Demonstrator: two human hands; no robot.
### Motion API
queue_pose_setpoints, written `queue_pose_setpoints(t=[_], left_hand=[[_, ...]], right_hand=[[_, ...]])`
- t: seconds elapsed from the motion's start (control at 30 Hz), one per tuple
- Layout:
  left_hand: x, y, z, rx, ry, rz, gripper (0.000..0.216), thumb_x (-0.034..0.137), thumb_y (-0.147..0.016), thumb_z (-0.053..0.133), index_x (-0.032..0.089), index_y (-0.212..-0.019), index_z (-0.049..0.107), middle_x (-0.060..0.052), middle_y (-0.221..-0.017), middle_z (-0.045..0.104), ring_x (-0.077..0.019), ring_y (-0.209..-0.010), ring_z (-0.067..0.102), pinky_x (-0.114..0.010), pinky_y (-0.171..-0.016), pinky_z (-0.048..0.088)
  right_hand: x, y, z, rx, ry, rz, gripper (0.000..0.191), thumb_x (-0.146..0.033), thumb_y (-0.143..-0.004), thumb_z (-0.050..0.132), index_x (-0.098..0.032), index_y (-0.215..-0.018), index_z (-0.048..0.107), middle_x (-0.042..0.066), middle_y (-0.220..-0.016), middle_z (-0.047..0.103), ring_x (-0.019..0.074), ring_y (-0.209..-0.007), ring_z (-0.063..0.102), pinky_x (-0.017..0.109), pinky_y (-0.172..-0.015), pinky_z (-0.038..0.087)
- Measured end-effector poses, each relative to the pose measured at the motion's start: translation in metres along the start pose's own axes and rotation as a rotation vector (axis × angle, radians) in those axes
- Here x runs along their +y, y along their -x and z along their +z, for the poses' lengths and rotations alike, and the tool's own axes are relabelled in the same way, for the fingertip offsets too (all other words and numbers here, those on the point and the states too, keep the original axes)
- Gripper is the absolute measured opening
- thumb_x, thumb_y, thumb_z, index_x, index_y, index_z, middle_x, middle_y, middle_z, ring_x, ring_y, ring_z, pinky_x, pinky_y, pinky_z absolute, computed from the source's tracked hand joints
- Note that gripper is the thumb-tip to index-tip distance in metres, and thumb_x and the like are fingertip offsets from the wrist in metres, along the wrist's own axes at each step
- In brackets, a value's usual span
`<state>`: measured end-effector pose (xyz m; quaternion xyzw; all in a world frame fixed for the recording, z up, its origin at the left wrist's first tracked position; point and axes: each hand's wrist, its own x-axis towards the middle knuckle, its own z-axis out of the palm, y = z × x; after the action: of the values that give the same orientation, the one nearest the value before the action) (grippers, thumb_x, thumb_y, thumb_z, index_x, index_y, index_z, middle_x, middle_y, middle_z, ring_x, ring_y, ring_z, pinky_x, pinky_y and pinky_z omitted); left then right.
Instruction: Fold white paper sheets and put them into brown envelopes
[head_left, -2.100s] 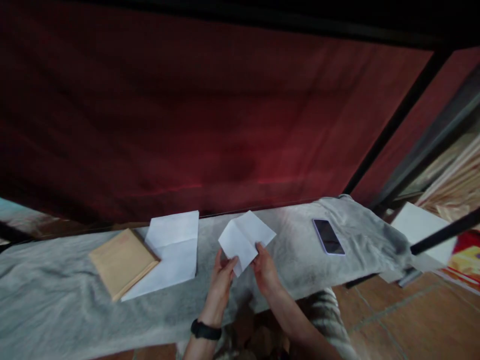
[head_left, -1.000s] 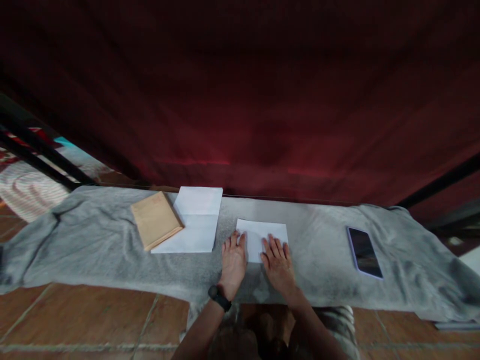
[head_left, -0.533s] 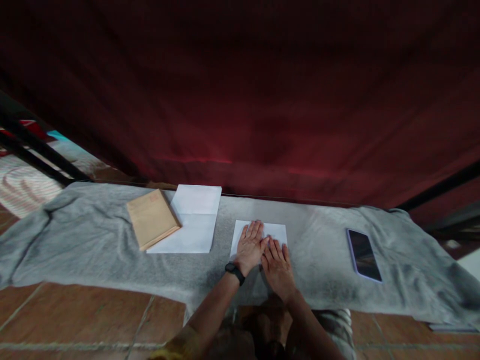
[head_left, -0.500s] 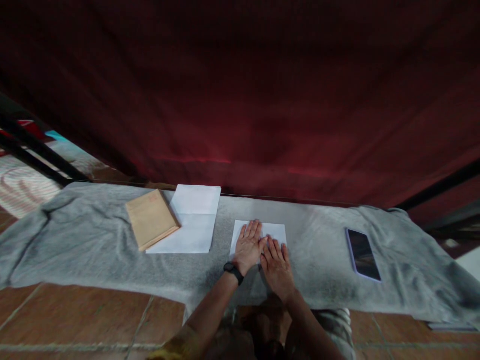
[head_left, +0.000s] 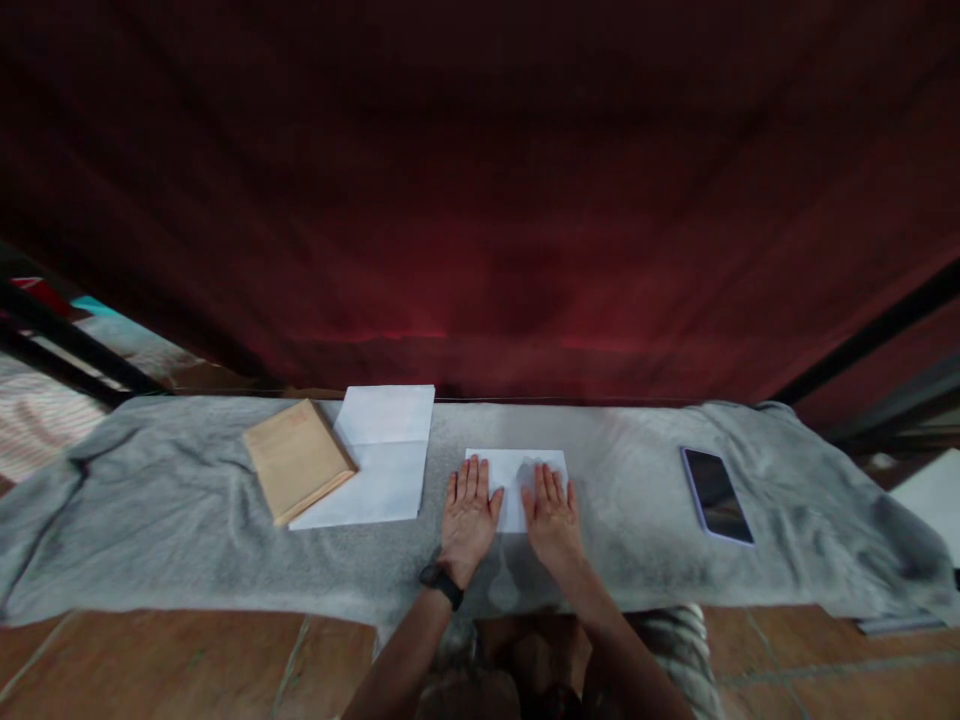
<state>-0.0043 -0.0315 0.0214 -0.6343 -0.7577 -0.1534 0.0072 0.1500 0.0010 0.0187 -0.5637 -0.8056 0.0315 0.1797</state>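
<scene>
Grey cloth covers the tabletop [head_left: 626, 545] in front of you, and a small piece of white paper [head_left: 512, 497] lies flat near its front edge, straight ahead of your body. Your left hand [head_left: 469, 512] rests palm down on the left part of that paper, flat, fingers stretched out and close together. Your right hand [head_left: 553, 515] lies the same way on the right part, fingers extended, thumb turned in toward the other thumb. A bare strip of paper shows between your two hands, and its far edge runs just beyond your fingertips. You wear a black band [head_left: 442, 585] on your left wrist.

To your left lies a larger white sheet [head_left: 390, 465], creased across, with a brown paper packet [head_left: 300, 462] set at a slant over its left side. To your right, well apart from your hands, a phone [head_left: 718, 495] lies dark screen up, lilac at the edge. Dark red fabric [head_left: 495, 250] hangs behind the tabletop, and brown tiles [head_left: 180, 660] show below it.
</scene>
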Motion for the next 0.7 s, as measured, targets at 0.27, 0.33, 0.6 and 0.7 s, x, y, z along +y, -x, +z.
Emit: queue_pose_setpoints(t=[0.27, 0.33, 0.6, 0.7], left_hand=[[-0.003, 0.000, -0.003, -0.001, -0.019, 0.037, 0.056, 0.024, -0.096, 0.037, 0.021, -0.152, 0.036, -0.011, -0.161, 0.032, -0.0261, -0.150, 0.025, -0.050, -0.120, 0.025], [-0.002, 0.000, -0.003, 0.009, -0.013, 0.040, 0.055, 0.027, -0.097, 0.036, 0.021, -0.152, 0.037, -0.011, -0.160, 0.033, -0.0263, -0.150, 0.025, -0.050, -0.120, 0.026], [-0.003, 0.000, 0.000, 0.032, -0.109, 0.044, 0.055, 0.034, -0.099, 0.036, 0.020, -0.152, 0.036, -0.011, -0.160, 0.034, -0.0259, -0.149, 0.028, -0.049, -0.120, 0.026], [-0.004, 0.001, 0.002, 0.045, -0.129, 0.037, 0.056, 0.035, -0.099, 0.036, 0.021, -0.153, 0.035, -0.011, -0.159, 0.035, -0.0267, -0.148, 0.029, -0.051, -0.120, 0.026]], right_hand=[[-0.027, -0.024, 0.021, -0.056, -0.091, -0.206, 0.050, -0.034, -0.104, 0.031, -0.020, -0.151, 0.039, 0.007, -0.157, 0.037, 0.0234, -0.145, 0.034, 0.047, -0.120, 0.023], [-0.022, -0.023, 0.024, -0.034, -0.073, -0.189, 0.050, -0.036, -0.104, 0.033, -0.019, -0.151, 0.038, 0.006, -0.157, 0.036, 0.0234, -0.144, 0.035, 0.046, -0.120, 0.024], [0.023, -0.019, 0.020, 0.093, 0.070, -0.120, 0.053, -0.040, -0.104, 0.035, -0.015, -0.150, 0.040, 0.011, -0.155, 0.039, 0.0292, -0.140, 0.041, 0.048, -0.116, 0.028], [0.037, -0.014, 0.018, 0.140, 0.110, -0.124, 0.054, -0.040, -0.104, 0.034, -0.013, -0.150, 0.040, 0.015, -0.154, 0.041, 0.0304, -0.139, 0.042, 0.049, -0.114, 0.029]])
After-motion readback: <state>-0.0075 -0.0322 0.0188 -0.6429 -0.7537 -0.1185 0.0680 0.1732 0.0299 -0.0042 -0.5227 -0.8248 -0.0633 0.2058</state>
